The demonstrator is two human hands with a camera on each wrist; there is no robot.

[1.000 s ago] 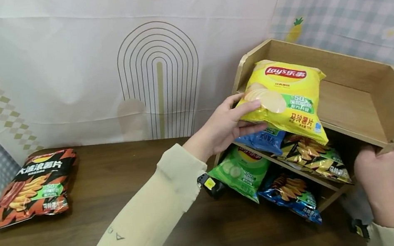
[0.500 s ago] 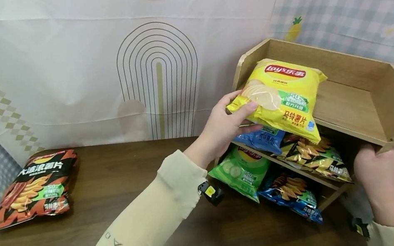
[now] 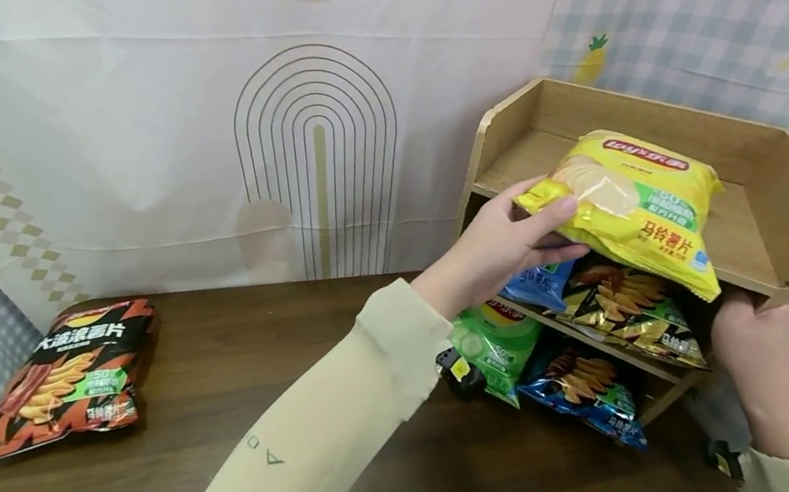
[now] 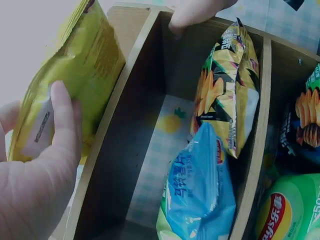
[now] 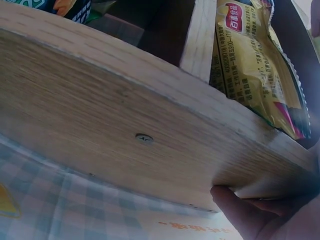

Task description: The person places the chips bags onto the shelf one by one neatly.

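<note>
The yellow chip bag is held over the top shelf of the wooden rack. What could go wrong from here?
The left hand grips only one end of the yellow chip bag, and the far end hangs past the front edge of the wooden rack; released here, it might slide off forward. The black and gold bag and the blue bag already stick out of the shelf below, so a bump could pull them out. The right hand holds the rack's corner; letting go may let it shift.
</note>
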